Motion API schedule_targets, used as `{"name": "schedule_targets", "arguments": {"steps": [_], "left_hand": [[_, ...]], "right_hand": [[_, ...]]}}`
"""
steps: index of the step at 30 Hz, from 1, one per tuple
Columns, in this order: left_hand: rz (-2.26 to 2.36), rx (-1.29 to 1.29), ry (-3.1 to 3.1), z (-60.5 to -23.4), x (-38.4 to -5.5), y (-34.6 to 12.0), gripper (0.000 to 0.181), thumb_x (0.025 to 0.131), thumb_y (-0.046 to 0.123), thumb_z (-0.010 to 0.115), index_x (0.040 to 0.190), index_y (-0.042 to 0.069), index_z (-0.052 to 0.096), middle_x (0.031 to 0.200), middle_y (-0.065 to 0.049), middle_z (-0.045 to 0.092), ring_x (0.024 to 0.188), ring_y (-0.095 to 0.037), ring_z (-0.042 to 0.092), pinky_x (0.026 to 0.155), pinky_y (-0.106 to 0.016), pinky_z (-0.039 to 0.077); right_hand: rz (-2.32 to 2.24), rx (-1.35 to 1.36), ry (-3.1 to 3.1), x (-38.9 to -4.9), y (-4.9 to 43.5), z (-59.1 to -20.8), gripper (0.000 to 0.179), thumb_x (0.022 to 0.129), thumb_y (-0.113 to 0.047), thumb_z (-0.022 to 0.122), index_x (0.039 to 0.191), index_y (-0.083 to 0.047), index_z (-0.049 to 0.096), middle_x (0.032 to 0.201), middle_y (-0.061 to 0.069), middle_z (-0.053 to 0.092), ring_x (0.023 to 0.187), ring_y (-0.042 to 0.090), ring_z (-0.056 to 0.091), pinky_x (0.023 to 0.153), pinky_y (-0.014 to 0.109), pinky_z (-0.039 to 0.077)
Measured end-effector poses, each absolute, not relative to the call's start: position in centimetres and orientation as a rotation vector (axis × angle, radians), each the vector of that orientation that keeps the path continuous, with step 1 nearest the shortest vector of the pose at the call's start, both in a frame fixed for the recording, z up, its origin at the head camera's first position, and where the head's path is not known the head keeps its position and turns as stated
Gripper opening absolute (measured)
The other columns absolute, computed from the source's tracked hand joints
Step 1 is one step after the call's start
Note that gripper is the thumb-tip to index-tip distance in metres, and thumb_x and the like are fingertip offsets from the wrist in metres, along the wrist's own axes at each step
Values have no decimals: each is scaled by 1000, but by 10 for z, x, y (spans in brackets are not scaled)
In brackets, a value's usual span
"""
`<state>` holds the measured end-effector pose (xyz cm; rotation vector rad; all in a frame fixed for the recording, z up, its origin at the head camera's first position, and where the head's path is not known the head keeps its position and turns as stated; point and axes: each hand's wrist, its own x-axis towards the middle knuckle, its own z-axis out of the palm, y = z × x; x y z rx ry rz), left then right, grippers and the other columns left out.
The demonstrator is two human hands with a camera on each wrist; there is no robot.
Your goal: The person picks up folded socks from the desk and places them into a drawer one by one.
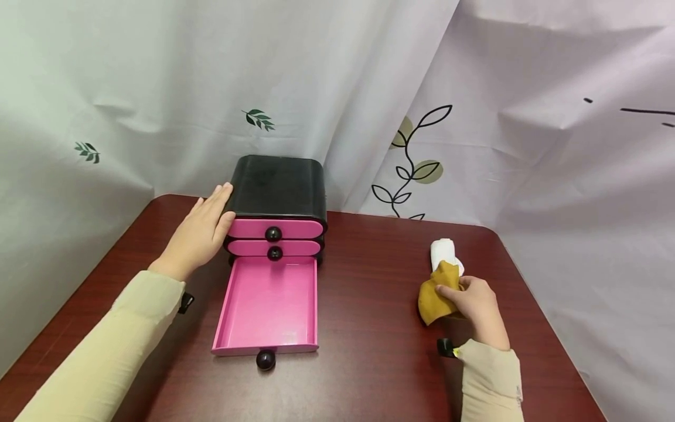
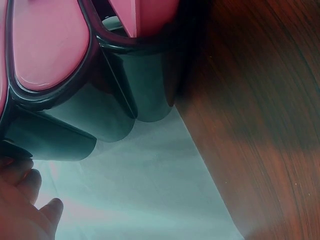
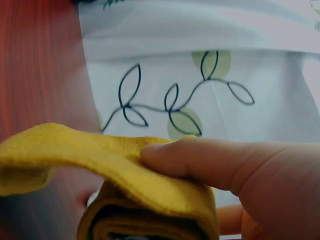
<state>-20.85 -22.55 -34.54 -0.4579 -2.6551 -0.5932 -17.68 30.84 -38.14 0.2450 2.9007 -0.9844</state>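
My right hand (image 1: 477,302) pinches a rolled mustard-yellow cloth (image 1: 439,296), sock-like, over the right part of the table. In the right wrist view the thumb lies on top of the yellow cloth (image 3: 150,175), whose loose flap hangs left of the coiled roll. Just behind it is a white rolled cloth (image 1: 442,252), partly covered. My left hand (image 1: 197,237) rests with straight fingers against the left side of a black drawer cabinet (image 1: 279,184). The cabinet's bottom pink drawer (image 1: 271,302) is pulled out with nothing in it; the two upper drawers are closed.
The dark red wooden table (image 1: 369,351) carries the cabinet on its left half. A white curtain (image 1: 211,76) with leaf prints hangs behind the table and along its sides. The drawer's black round knob (image 1: 266,360) sticks out toward the front.
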Motion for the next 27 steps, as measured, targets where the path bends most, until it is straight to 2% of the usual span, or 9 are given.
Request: {"name": "schedule_targets", "arguments": {"steps": [12, 18, 27], "left_hand": [[-599, -461, -2641, -346, -209, -225, 62, 110, 35, 38, 159, -1, 25, 163, -21, 29, 153, -36, 22, 124, -53, 12], [-599, -469, -2633, -344, -207, -224, 61, 110, 34, 39, 159, -1, 26, 162, -22, 29, 152, -37, 24, 125, -52, 12], [-599, -470, -2638, -344, -207, -225, 61, 110, 32, 40, 159, -1, 26, 162, -23, 30, 151, -38, 25, 124, -53, 12]], "right_hand": [[-1111, 110, 2944, -175, 270, -379, 49, 91, -35, 73, 119, 6, 66, 104, 19, 69, 91, 31, 62, 74, 35, 49], [-1288, 110, 2865, -175, 248, -380, 48, 92, -30, 74, 123, 5, 65, 109, 19, 69, 91, 27, 64, 75, 30, 51], [-1660, 107, 2552, -172, 220, -383, 44, 92, -17, 70, 128, 7, 60, 109, 18, 72, 80, 15, 67, 68, 23, 55]]}}
